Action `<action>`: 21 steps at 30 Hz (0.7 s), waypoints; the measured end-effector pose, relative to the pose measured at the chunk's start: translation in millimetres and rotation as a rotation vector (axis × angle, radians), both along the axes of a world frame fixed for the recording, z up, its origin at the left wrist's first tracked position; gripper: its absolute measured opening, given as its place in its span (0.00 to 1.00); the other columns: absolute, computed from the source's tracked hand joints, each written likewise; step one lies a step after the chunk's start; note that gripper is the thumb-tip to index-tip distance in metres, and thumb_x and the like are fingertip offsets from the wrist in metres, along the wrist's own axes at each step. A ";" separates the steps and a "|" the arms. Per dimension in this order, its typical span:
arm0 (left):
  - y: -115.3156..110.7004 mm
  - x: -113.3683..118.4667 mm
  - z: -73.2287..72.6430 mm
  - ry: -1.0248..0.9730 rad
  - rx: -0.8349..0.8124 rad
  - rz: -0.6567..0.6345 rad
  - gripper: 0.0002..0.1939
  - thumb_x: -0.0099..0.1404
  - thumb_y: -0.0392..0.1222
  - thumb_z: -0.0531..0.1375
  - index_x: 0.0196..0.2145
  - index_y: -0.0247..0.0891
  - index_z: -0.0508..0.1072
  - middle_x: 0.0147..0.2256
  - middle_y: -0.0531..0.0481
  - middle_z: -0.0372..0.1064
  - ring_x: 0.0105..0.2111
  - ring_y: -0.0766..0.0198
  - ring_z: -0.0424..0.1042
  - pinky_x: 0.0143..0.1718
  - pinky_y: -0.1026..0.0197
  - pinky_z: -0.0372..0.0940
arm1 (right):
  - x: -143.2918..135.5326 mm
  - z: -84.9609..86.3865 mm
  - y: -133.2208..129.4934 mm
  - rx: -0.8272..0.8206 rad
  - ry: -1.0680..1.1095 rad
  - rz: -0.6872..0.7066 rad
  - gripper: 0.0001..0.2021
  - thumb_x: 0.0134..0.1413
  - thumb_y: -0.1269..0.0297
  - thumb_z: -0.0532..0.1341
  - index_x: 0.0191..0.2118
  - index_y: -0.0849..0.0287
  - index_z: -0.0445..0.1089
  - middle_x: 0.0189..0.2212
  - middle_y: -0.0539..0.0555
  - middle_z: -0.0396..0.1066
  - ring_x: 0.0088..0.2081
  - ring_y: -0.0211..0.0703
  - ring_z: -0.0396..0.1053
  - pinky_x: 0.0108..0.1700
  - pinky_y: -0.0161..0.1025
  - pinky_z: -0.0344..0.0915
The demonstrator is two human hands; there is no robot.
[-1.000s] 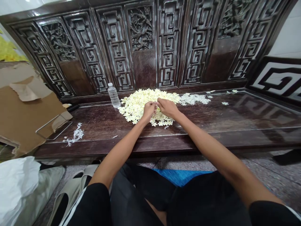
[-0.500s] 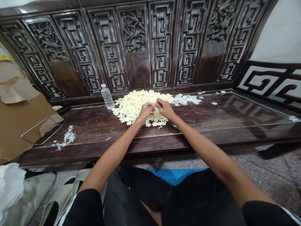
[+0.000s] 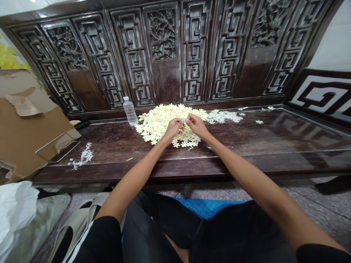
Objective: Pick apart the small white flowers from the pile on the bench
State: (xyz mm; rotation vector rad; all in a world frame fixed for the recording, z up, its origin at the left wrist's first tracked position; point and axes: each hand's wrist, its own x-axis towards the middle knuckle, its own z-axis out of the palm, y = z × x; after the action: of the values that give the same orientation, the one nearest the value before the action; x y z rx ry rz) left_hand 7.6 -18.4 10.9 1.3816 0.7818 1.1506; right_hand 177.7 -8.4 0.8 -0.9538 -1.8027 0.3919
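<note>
A heap of pale yellow plastic-looking flowers (image 3: 160, 118) lies on the dark wooden bench (image 3: 153, 155). Over its front part my left hand (image 3: 175, 128) and my right hand (image 3: 196, 124) meet, fingertips nearly touching. Both are closed in a pinch, and whatever sits between the fingers is too small to name. White flowers (image 3: 223, 116) lie flat just right of the heap. A small white sliver (image 3: 190, 148) rests at the heap's front edge.
A clear capped bottle (image 3: 130, 111) stands left of the heap. Further left are white slivers (image 3: 85, 156), a bent metal wire frame (image 3: 59, 148) and a torn cardboard box (image 3: 33, 128). Behind rises the carved backrest (image 3: 166, 78). A white sack (image 3: 16, 208) sits at lower left.
The whole scene has shifted slightly right as my head turned a little left. Both hands keep their pinch over the heap, with their fingertips close together.
</note>
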 end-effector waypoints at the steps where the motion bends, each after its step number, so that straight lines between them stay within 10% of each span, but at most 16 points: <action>1: -0.1 -0.5 -0.3 -0.003 0.000 -0.005 0.12 0.72 0.47 0.64 0.36 0.36 0.70 0.33 0.51 0.70 0.25 0.71 0.71 0.23 0.69 0.61 | -0.6 0.6 -1.2 0.008 -0.006 -0.016 0.25 0.67 0.36 0.55 0.30 0.53 0.57 0.23 0.47 0.56 0.27 0.41 0.55 0.32 0.40 0.52; 21: 5.1 -1.7 -11.1 -0.034 0.045 -0.072 0.16 0.70 0.53 0.65 0.37 0.37 0.71 0.31 0.52 0.69 0.25 0.72 0.68 0.23 0.69 0.60 | -4.4 6.0 -11.6 0.070 -0.197 -0.138 0.13 0.70 0.56 0.52 0.32 0.52 0.56 0.23 0.48 0.56 0.26 0.44 0.54 0.34 0.41 0.51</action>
State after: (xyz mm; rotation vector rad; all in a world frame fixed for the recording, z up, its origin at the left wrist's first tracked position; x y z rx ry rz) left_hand 5.8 -13.3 -0.2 1.4126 0.6807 1.1390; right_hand 173.3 -20.1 6.8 -1.0913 -1.8999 0.1520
